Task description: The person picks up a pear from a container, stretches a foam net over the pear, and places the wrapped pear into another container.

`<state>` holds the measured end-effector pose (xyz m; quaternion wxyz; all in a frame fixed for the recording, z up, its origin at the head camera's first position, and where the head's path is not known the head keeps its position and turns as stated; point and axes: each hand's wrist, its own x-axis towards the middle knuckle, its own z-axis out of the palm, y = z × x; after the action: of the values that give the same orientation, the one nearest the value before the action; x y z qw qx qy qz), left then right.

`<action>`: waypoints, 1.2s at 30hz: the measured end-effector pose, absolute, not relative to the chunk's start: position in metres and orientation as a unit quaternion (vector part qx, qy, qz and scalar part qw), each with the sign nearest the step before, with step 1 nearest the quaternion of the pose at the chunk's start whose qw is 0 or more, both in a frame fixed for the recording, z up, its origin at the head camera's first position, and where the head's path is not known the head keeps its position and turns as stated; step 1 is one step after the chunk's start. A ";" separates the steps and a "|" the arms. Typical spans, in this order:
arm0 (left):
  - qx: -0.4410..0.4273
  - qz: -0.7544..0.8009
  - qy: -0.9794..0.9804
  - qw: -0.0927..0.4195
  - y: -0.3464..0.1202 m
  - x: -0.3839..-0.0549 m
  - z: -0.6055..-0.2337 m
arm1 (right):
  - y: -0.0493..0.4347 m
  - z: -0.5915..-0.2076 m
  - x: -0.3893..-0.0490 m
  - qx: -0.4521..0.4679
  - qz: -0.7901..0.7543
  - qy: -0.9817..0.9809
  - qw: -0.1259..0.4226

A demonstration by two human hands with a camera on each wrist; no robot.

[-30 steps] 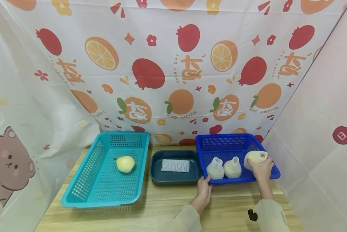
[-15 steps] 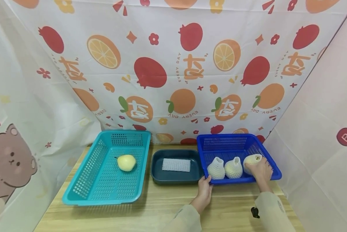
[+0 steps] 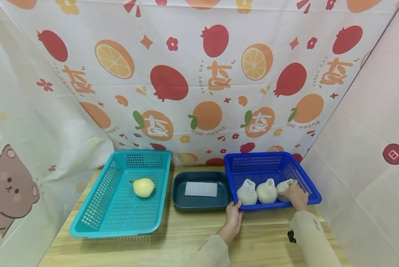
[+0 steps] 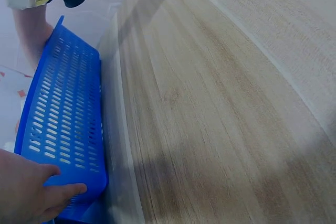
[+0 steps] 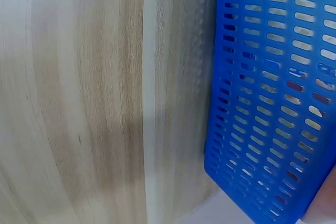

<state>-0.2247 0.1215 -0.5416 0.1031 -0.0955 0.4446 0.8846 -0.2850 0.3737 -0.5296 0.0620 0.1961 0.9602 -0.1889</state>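
Observation:
In the head view a blue basket (image 3: 257,162) stands at the right. My left hand (image 3: 233,218) grips its front left corner, the thumb over the rim. Inside the basket my right hand (image 3: 297,194) holds a pear in a white foam net (image 3: 282,187), low at the front right; the fingers cover part of it. Two more netted pears, the left one (image 3: 247,193) and the middle one (image 3: 266,191), sit upright beside it in a row. The left wrist view shows the hand at the slotted basket wall (image 4: 63,114). In the right wrist view only a sliver of hand shows.
A dark tray (image 3: 202,205) with a flat white foam net (image 3: 201,189) stands left of the blue basket. Further left, a turquoise basket (image 3: 119,228) holds a bare yellow pear (image 3: 143,187). Printed cloth (image 3: 186,85) hangs behind the wooden table (image 3: 182,237).
My right hand has lowered the netted pear towards the basket floor and a little left, beside the middle one. The left hand has stayed at the basket corner.

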 end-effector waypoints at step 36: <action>-0.086 0.876 0.463 0.104 0.118 -0.223 -0.536 | 0.297 -0.505 -0.241 0.145 -0.461 0.789 -0.378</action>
<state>-0.2233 0.1180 -0.5358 0.1044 -0.0862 0.4627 0.8761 -0.2407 0.2971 -0.5052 -0.3781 0.1453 0.7894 -0.4612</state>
